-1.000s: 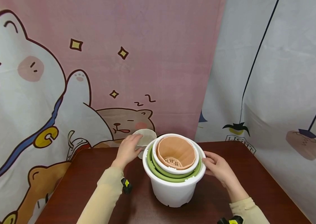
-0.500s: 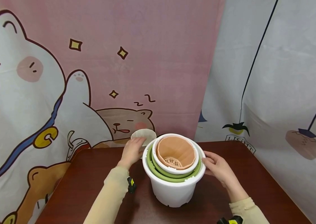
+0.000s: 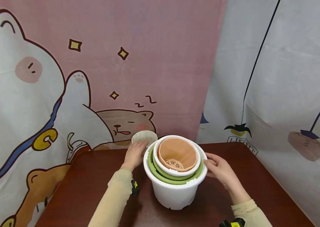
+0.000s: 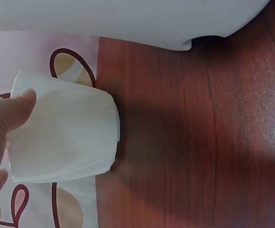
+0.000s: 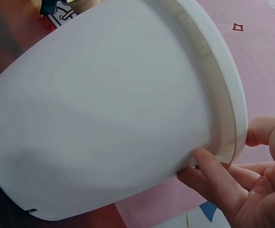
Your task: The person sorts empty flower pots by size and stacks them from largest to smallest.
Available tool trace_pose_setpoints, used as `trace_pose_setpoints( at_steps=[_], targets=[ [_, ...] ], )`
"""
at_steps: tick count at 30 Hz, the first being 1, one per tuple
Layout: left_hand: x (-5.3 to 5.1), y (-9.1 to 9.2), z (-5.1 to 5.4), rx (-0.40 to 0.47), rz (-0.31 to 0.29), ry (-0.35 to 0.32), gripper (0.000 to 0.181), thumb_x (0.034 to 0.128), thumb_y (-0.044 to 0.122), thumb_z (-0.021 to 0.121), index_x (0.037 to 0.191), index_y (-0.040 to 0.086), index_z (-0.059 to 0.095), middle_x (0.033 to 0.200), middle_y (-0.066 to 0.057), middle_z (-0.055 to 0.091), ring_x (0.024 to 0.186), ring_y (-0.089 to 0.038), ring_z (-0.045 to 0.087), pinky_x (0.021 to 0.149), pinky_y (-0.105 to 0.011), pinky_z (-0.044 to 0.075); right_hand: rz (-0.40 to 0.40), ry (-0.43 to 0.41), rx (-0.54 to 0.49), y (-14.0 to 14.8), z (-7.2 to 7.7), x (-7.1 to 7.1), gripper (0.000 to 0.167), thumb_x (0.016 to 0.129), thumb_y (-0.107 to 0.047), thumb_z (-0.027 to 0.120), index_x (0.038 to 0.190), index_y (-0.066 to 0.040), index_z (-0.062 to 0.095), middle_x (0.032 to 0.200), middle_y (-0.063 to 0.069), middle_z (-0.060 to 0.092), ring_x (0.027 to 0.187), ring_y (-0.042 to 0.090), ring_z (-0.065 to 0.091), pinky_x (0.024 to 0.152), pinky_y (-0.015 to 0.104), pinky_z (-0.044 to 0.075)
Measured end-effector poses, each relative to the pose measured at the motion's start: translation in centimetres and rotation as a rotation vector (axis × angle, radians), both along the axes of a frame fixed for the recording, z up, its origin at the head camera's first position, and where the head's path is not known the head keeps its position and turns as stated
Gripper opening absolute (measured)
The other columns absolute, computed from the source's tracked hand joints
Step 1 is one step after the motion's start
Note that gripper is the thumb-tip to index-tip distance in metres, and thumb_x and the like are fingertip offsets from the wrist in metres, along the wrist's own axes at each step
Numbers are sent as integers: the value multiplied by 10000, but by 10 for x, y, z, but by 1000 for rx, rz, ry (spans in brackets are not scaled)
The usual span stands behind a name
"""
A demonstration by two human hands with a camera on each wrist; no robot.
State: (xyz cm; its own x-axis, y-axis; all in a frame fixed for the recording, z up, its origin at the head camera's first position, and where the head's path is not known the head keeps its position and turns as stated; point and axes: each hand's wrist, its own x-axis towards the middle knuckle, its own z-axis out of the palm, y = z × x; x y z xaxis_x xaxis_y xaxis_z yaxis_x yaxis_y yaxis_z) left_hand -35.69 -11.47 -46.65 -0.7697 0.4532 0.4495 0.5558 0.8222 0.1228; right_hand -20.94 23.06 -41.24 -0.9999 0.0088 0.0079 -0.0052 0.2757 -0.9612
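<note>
In the middle of the table stands a large white flowerpot (image 3: 174,195). Nested inside it are a green pot (image 3: 150,168), a smaller white pot (image 3: 156,155) and an orange pot (image 3: 178,149) with a perforated bottom. Behind this stack, to the left, is a small off-white pot (image 4: 66,130). My left hand (image 3: 135,154) grips it near the rim, thumb against its outer wall; the other fingers are mostly hidden. At the right of the stack, my right hand (image 3: 219,168) holds the large pot's rim between thumb and fingers, as the right wrist view shows.
The dark red-brown table (image 3: 91,189) carries the pots. Directly behind its far edge hangs a pink cloth (image 3: 162,63) printed with cartoon animals. A pale printed cloth (image 3: 284,78) hangs on the right.
My left hand has moved right and closed in on the small off-white pot, from hovering at its left side to gripping it. The right hand and the stack look unchanged.
</note>
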Motion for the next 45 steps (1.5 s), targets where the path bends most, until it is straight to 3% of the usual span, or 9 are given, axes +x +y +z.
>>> trace_pose_setpoints(
  at_steps=[9, 19, 25, 32, 45],
  targets=[
    [-4, -4, -7, -20, 16, -13, 425, 851, 155, 756, 1255, 89, 645, 1190, -86, 682, 1145, -295, 600, 1076, -467, 377, 1, -1, 0, -1, 1, 0, 557, 1005, -210, 586, 1457, 55, 397, 1348, 293, 540, 1027, 293, 672, 784, 393, 582],
    [0, -4, -9, 6, 91, -1, 232, 844, 110, 757, 1063, 185, 750, 1001, -3, 733, 974, -237, 657, 945, -443, 481, 3, 2, -1, -1, 0, 0, 556, 1003, -205, 591, 1454, 58, 399, 1348, 301, 536, 1022, 296, 674, 783, 393, 582],
    [4, -6, -14, 34, 104, 62, 184, 823, 88, 764, 974, 191, 768, 924, 6, 735, 897, -230, 659, 904, -445, 492, 4, 5, 0, -1, 1, 0, 554, 1003, -205, 590, 1453, 58, 402, 1346, 301, 537, 1029, 300, 671, 787, 396, 581],
    [11, -10, -17, 25, 99, 117, 250, 780, -7, 758, 939, 185, 762, 894, 16, 729, 874, -212, 650, 893, -414, 492, 0, 4, 4, -2, 1, 1, 553, 1003, -205, 591, 1450, 59, 403, 1345, 306, 535, 1030, 302, 670, 786, 395, 582],
    [22, -21, -7, 30, 89, 194, 247, 757, -6, 779, 960, 131, 749, 898, -26, 733, 863, -249, 646, 855, -417, 506, 3, 16, 1, -1, 2, 1, 541, 1004, -171, 581, 1444, 81, 393, 1336, 322, 533, 1043, 312, 666, 783, 399, 582]
  ],
)
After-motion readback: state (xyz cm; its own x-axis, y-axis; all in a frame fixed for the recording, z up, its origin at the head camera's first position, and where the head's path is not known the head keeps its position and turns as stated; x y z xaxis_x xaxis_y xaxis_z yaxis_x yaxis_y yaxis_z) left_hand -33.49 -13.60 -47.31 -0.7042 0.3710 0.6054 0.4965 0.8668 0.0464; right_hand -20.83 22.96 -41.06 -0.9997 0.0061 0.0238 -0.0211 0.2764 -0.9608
